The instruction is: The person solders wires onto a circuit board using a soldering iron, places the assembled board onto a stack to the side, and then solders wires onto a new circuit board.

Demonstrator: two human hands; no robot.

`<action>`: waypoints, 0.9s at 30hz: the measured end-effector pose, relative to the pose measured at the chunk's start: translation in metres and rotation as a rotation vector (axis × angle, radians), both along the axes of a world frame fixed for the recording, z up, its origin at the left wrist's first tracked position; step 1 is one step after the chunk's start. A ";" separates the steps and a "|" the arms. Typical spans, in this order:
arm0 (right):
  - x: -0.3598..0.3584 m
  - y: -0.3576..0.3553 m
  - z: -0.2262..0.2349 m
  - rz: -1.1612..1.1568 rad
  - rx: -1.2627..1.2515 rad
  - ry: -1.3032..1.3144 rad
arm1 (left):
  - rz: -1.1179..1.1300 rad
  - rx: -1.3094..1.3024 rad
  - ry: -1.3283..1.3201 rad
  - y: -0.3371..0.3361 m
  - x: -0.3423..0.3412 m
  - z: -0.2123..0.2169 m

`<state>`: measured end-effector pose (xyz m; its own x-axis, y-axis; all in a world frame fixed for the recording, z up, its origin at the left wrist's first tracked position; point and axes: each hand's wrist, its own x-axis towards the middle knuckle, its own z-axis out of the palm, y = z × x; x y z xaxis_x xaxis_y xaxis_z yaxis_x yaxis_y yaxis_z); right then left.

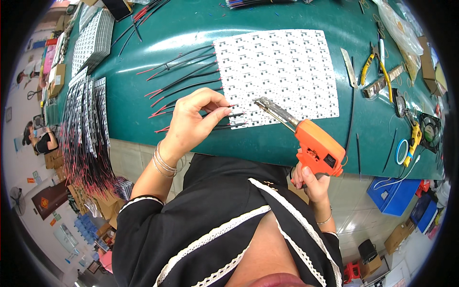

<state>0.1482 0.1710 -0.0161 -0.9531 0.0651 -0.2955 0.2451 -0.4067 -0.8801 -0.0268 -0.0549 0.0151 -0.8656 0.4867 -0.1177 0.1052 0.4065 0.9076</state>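
Note:
A white panel of circuit boards lies flat on the green table, with several black wires with red ends running out from its left side. Between thumb and forefinger, my left hand pinches a thin wire at the panel's lower left edge. My right hand is wrapped round the handle of an orange soldering gun. Its metal tip points up and left over the panel's lower part, a little to the right of my left fingertips. My fingers partly hide the wires behind them.
On the left, wired board strips hang over the table edge below a stack of white panels. At right lie yellow-handled pliers, a metal blade and a blue tape roll. A blue crate stands below; another person is far left.

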 end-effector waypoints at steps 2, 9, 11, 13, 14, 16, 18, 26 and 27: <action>0.000 0.001 -0.001 0.011 -0.003 -0.007 | -0.098 -0.094 0.239 0.005 -0.005 0.004; -0.001 -0.003 -0.001 0.031 0.025 -0.033 | -0.115 -0.241 0.259 0.014 -0.003 -0.020; 0.000 -0.001 -0.004 0.033 -0.006 -0.009 | -0.134 -0.252 0.265 0.015 -0.005 -0.021; -0.001 0.001 -0.005 0.038 -0.039 0.016 | -0.150 -0.266 0.272 0.015 -0.006 -0.020; -0.001 0.002 -0.005 0.040 -0.030 0.019 | -0.158 -0.281 0.297 0.015 -0.006 -0.020; -0.002 0.001 -0.004 0.041 -0.021 0.021 | -0.168 -0.295 0.322 0.014 -0.006 -0.021; -0.003 -0.001 -0.001 0.032 0.037 -0.038 | -0.185 -0.302 0.448 0.013 -0.006 -0.022; -0.002 0.001 -0.006 0.075 0.044 -0.065 | -0.185 -0.294 0.487 0.018 -0.004 -0.027; -0.002 0.002 -0.007 0.069 0.022 -0.051 | -0.187 -0.296 0.486 0.019 -0.004 -0.027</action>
